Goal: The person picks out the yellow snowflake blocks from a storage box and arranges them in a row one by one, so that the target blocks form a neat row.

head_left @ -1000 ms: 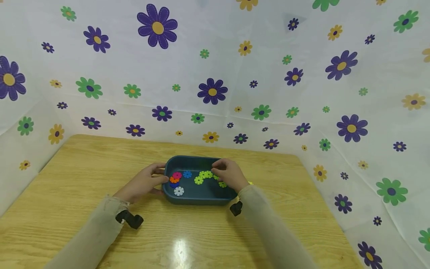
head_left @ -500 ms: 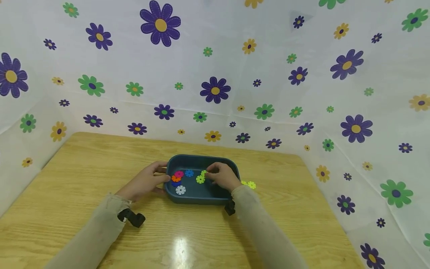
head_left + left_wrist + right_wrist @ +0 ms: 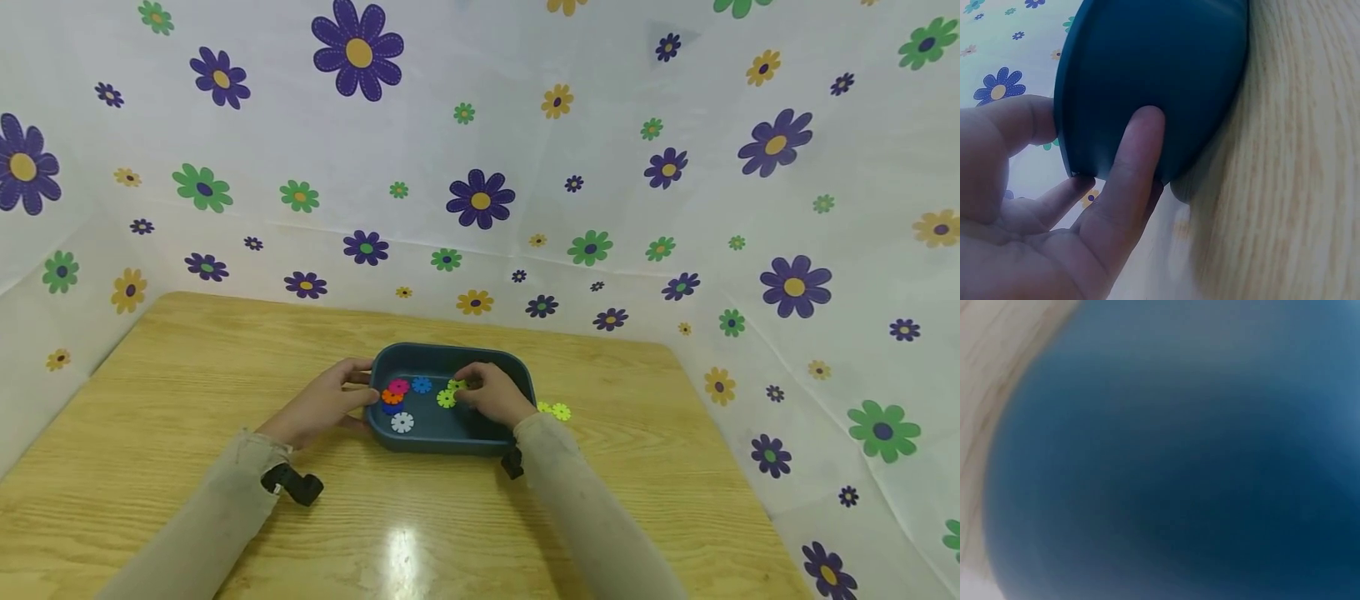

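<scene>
A dark teal plastic tub (image 3: 442,446) stands on the table. My left hand (image 3: 326,404) holds its left end, fingertips on the outer wall and rim (image 3: 1063,81) in the left wrist view. Reaching in from the right, my right hand (image 3: 495,396) pinches a yellow-green notched disc (image 3: 456,385) with thumb and forefinger. A second yellow-green disc (image 3: 446,398) lies against it. At the tub's left lie a pink disc (image 3: 399,387), an orange disc (image 3: 392,397), a dark blue disc (image 3: 392,409), a blue disc (image 3: 422,384) and a white disc (image 3: 402,422). The right hand hides part of the tub floor.
Yellow-green discs (image 3: 561,412) lie on the wooden table (image 3: 300,533) just right of the tub, by the right sleeve. A white flower-print sheet (image 3: 420,150) closes off the back and sides. The right wrist view shows only blurred blue tub wall (image 3: 1179,487).
My right hand has moved left inside the tub onto the yellow-green discs, uncovering discs on the table by its sleeve. The left hand stays on the tub's end.
</scene>
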A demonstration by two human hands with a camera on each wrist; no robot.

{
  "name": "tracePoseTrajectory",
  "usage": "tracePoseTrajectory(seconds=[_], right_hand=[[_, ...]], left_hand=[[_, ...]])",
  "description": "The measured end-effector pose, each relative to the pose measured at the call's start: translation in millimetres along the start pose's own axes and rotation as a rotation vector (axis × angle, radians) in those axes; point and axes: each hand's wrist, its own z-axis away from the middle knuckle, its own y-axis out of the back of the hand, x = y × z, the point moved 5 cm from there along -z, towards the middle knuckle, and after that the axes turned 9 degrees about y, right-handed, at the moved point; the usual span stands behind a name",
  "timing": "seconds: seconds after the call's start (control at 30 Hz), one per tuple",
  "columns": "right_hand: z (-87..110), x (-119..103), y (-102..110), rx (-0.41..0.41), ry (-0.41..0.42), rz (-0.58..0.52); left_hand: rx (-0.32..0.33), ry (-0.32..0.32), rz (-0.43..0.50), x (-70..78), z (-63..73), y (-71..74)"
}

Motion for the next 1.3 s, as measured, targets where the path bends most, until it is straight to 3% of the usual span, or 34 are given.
tracePoseTrajectory(seconds=[0.3,0.63,1.3], right_hand=[[1.7,-3.8,-4.5,-0.053,0.021,0.161],[2.3,-7.5,-8.4,-0.085,0.025,0.216],[6.8,-6.2,-2.8,0.035,-0.059,0.29]], left_hand=[[0.006,0.006,-0.004,-2.2,-1.2,0.4],[0.004,-0.001,0.004,-2.6,-0.5,1.5],[0.014,0.012,0.006,-0.6,1.3,0.5]])
